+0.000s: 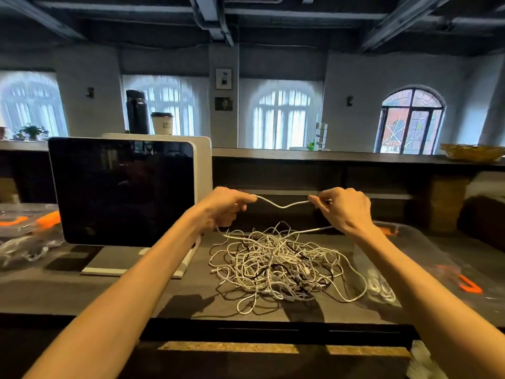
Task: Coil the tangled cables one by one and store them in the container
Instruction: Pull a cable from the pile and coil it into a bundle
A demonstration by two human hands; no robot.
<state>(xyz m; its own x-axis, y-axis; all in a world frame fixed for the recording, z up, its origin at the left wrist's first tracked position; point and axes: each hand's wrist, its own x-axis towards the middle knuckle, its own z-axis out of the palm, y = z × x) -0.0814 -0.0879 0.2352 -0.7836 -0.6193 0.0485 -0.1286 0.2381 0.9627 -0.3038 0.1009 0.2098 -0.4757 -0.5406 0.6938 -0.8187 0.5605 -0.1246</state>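
A tangled heap of white and black cables [276,265] lies on the dark table in front of me. Above it, my left hand [224,206] and my right hand [345,207] each pinch one white cable [282,205], which sags in a short span between them. From both hands the cable drops back down into the heap. A clear plastic container [410,255] with orange latches stands at the right of the heap, with coiled white cable showing through its wall.
A dark monitor [123,190] on a white stand rises left of the heap. A second clear container [24,231] with orange clips and cables sits at the far left. Behind runs a raised shelf [328,154] holding a flask, a paper cup and a basket.
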